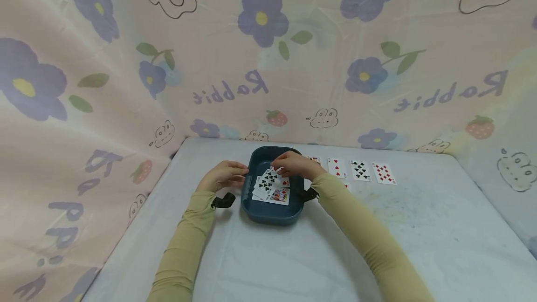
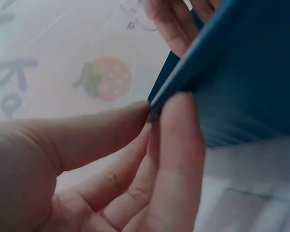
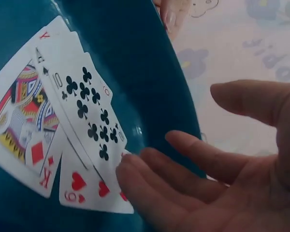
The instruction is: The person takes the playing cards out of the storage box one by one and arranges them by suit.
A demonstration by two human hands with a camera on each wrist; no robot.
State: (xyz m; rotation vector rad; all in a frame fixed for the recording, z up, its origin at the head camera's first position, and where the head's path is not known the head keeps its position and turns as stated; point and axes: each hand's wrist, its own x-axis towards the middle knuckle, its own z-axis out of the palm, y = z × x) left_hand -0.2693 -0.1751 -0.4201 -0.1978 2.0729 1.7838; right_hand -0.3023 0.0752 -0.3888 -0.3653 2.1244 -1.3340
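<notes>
With my left grip I am pinching the left long side of a deep, dark teal, round-cornered rectangular tray, thumb and forefinger closing on its rim. My right grip is hanging over the opposite side, fingers loosely bent, thumb standing well apart, pinching nothing that I am seeing. The fanned pile of white, rectangular playing cards is lying inside the tray; from my right palm it is sitting leftward and a little nearer my body, its far right part just by my fingertips. Whether one is touching the white card with red hearts, I am not managing to tell. I am judging the right grip the nearer, and its side of the pile the relation that counts. The tray's long axis is running away from me; the white card with black clubs is slanting roughly along it, while the king of diamonds is lying crosswise at the pile's near edge.
</notes>
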